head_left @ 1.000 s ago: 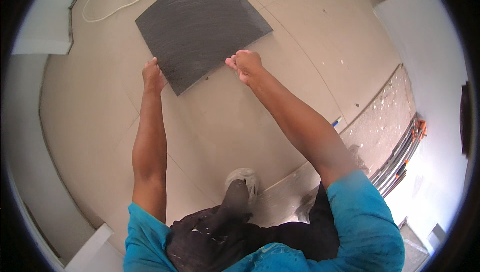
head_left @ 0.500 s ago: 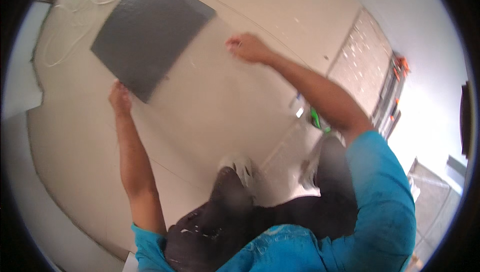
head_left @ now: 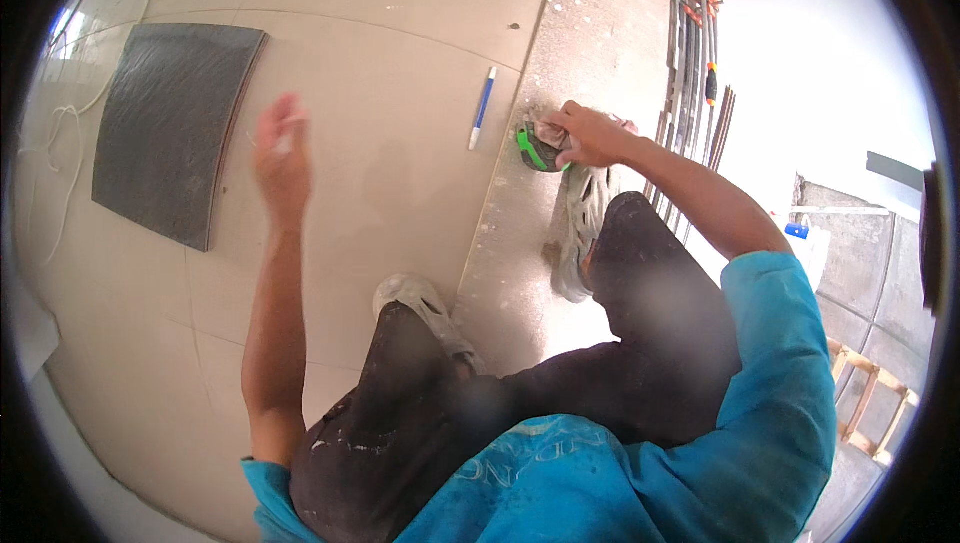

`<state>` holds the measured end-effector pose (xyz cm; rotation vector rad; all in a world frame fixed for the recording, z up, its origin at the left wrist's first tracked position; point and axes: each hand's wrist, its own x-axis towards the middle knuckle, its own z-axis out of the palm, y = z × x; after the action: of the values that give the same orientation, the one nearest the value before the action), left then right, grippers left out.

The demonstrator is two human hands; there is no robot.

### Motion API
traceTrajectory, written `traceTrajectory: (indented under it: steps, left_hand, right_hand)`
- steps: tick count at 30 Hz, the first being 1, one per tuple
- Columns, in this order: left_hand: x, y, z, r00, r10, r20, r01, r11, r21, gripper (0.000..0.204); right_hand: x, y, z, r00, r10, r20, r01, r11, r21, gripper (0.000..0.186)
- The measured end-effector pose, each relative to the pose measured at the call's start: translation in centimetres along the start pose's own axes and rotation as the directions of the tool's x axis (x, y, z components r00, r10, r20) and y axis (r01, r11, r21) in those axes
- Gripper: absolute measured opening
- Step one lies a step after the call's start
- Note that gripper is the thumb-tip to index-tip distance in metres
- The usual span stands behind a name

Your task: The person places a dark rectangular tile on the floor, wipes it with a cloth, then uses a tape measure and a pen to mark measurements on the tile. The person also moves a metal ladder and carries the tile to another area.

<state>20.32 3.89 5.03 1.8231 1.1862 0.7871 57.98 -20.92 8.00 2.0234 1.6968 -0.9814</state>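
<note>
My right hand [head_left: 588,135] grips a green and dark tape measure [head_left: 532,150] on the speckled strip at the right, beside some crumpled pinkish material [head_left: 550,128]. My left hand [head_left: 283,153], smeared by motion, is raised to the right of a dark grey square tile [head_left: 170,138], apart from it; its fingers are unclear. The tile lies on the beige floor [head_left: 360,93]. A blue and white marker [head_left: 482,108] lies just left of the strip.
Long metal tools [head_left: 690,53] with orange parts lie along the white wall on the speckled strip [head_left: 595,23]. A white cable [head_left: 78,143] runs left of the tile. A wooden frame [head_left: 868,393] is at lower right. My shoes [head_left: 405,298] are below my hands.
My view has swung rightward. Both hands have left the tile, which stays on the floor; my right hand has moved onto the tape measure and taken hold of it.
</note>
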Motion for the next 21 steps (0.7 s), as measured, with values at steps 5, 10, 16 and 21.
traceTrajectory:
  steps: [5,10,16,21]
  left_hand:
    - [-3.4,4.1,10.4,0.825,0.190,0.532,-0.040,0.959,-0.280,0.047]
    - [-6.8,10.4,14.5,0.674,-0.099,0.732,0.702,0.393,-0.594,0.055]
    - [-6.3,9.1,13.8,0.606,-0.160,0.779,0.779,0.319,-0.540,0.032]
    - [-3.7,5.6,7.9,0.804,-0.255,0.538,0.291,0.957,0.019,0.019]
  right_hand:
    - [-1.8,-1.0,-4.4,0.986,0.156,-0.063,-0.148,0.981,0.123,0.043]
    - [-4.9,-11.6,-7.9,0.906,0.381,-0.186,0.000,0.439,0.898,0.039]
    - [-2.0,-12.8,-4.0,0.804,-0.220,-0.553,0.170,0.975,-0.140,0.050]
    - [2.9,-9.4,-3.7,0.913,-0.235,-0.333,0.259,0.966,0.026,0.041]
